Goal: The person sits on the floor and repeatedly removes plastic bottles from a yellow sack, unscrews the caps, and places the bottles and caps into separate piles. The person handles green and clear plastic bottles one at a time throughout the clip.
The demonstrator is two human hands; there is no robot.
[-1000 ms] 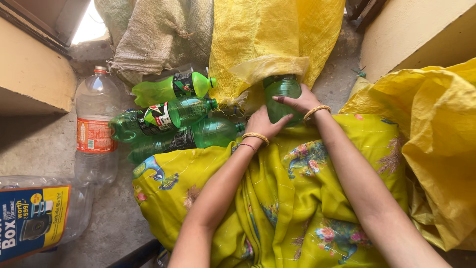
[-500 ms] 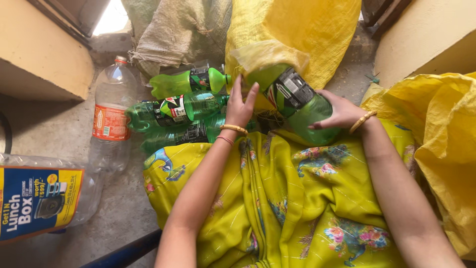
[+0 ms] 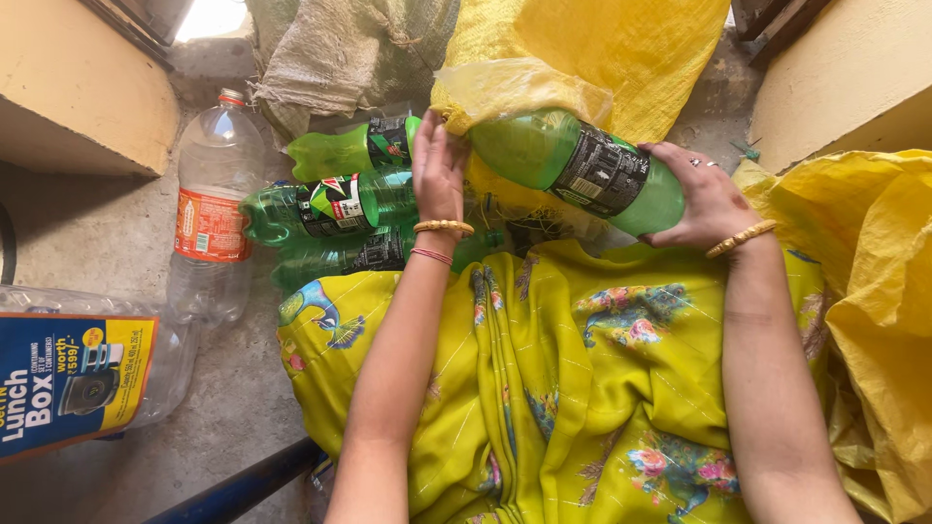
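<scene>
A large green plastic bottle (image 3: 573, 167) with a dark label lies sideways in the air between my hands, its neck end at the mouth of a yellow woven sack (image 3: 582, 49). My right hand (image 3: 704, 199) grips its base end. My left hand (image 3: 439, 167) wraps around its neck end, where thin clear plastic (image 3: 515, 85) drapes over it. Three more green bottles (image 3: 330, 204) lie stacked on the floor just left of my left hand. My lap is covered by yellow patterned cloth (image 3: 573, 378).
A clear bottle with an orange label (image 3: 214, 209) lies on the concrete floor at left. A big clear container with a blue and yellow label (image 3: 78, 374) sits at lower left. A grey burlap sack (image 3: 340, 58) is behind; another yellow sack (image 3: 874, 291) at right.
The green bottle has come out of the yellow sack's mouth and turned sideways. My right hand moved right along it to its base; my left hand rose to its neck.
</scene>
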